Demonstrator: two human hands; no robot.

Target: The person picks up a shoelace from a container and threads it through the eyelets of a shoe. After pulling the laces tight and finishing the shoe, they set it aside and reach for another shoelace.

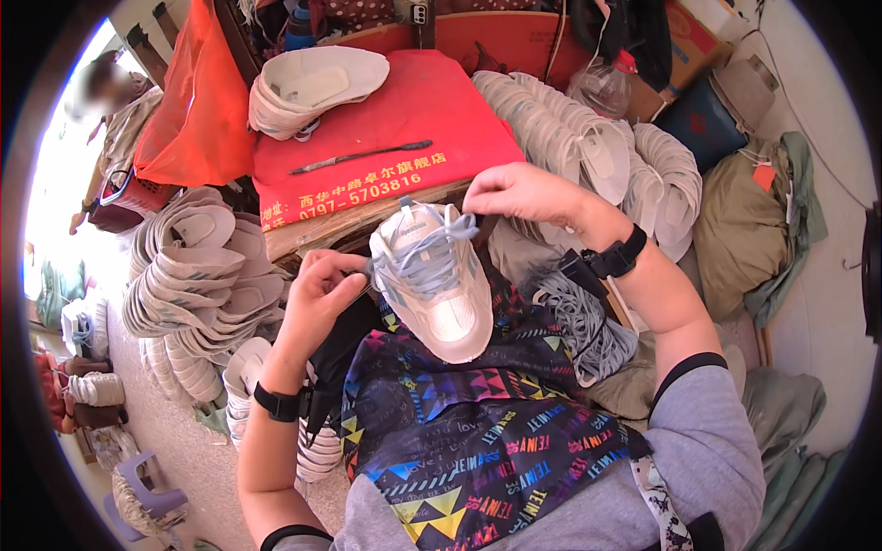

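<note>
A white shoe upper (455, 320) with grey-blue panels lies in front of me, toe toward me, between the red-topped bench and my patterned apron (478, 422). A grey-blue shoelace (424, 253) is threaded through its eyelets, with loose loops over the tongue. At the upper's left side, my left hand (323, 292) is closed in a pinch on one part of the lace. My right hand (519, 191) is raised beside the upper's top, thumb and fingers pinched on the lace at its right. The lace ends are partly hidden by the fingers.
On the red bench cover (404, 101) lie a dark thin tool (360, 157) and stacked uppers (317, 87). Nested uppers fill both sides, including a left pile (188, 266) and right rows (570, 129). A bundle of grey-blue laces (588, 331) sits by my right forearm. A red bag (197, 101) hangs left.
</note>
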